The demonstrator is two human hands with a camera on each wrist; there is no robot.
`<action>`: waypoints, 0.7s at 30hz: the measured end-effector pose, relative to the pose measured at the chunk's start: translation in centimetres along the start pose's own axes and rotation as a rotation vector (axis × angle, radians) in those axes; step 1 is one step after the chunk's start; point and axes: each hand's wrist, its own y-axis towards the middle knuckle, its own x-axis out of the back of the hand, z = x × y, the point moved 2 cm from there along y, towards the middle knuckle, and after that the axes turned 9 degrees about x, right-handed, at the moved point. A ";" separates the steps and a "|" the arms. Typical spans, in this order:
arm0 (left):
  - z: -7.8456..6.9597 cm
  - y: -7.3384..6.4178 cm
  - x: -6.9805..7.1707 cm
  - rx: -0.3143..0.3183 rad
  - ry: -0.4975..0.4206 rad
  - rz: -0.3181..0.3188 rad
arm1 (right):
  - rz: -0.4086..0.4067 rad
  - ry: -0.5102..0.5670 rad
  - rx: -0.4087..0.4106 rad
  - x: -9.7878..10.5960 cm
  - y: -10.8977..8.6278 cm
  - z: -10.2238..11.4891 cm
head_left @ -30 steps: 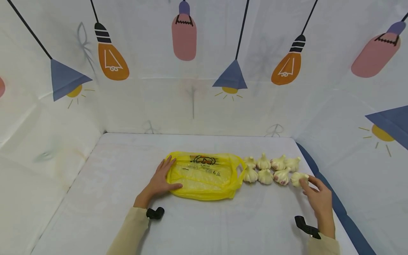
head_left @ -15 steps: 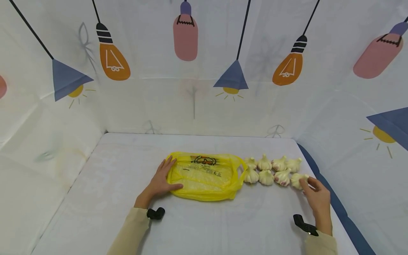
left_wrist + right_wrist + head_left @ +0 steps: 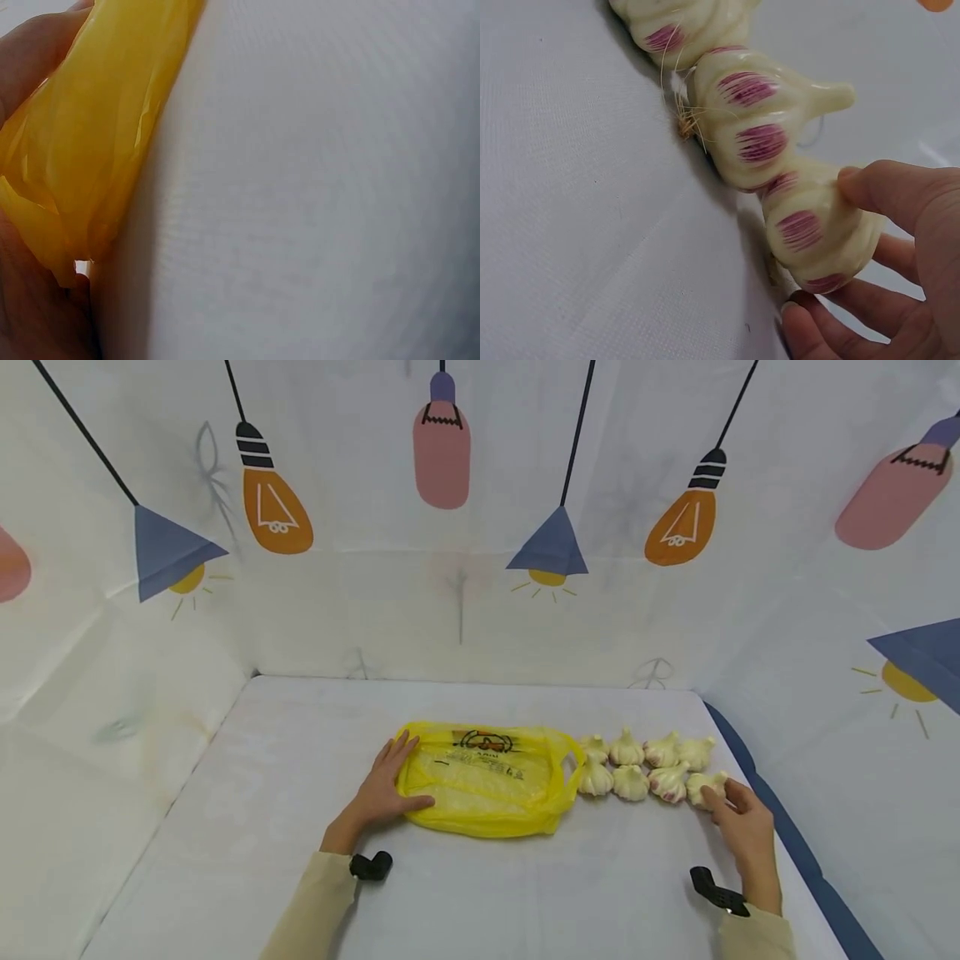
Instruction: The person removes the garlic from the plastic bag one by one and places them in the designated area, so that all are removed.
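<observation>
A yellow plastic bag (image 3: 487, 797) with dark print lies flat at the table's middle, its handle loops pointing right. My left hand (image 3: 381, 792) rests on the bag's left end, fingers spread along the edge and thumb extended over the front corner. To the right of the bag, several white garlic bulbs (image 3: 630, 782) stand in two close rows. My right hand (image 3: 748, 831) pinches the front-row bulb at the far right end. In the right wrist view this garlic bulb (image 3: 814, 232) shows purple streaks and touches its neighbour (image 3: 754, 124); thumb and fingers hold it from opposite sides.
A white-covered table (image 3: 525, 893) carries everything, with its right edge close to my right hand. White curtains printed with lamps and bulbs (image 3: 277, 510) enclose the back and sides. Blue fabric (image 3: 787, 827) runs beside the right table edge.
My right hand has shifted slightly left with the garlic bulb, bringing it closer to its neighbour in the front row. The left hand and bag stay put; the head view tilts a little.
</observation>
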 end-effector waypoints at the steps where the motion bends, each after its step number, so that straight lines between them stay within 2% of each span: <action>1: 0.0 0.0 -0.1 0.002 -0.002 0.003 | 0.003 -0.008 -0.004 0.0 0.0 -0.1; 6: 0.1 -0.1 -0.3 -0.001 0.005 0.007 | 0.006 -0.037 -0.026 -0.1 -0.2 -0.4; 13: 0.0 0.1 -0.3 -0.017 0.018 -0.024 | 0.012 -0.042 -0.003 0.0 0.2 -0.1; 21: 0.0 0.1 -0.4 0.009 0.021 0.004 | 0.012 -0.062 -0.005 0.3 -0.2 0.4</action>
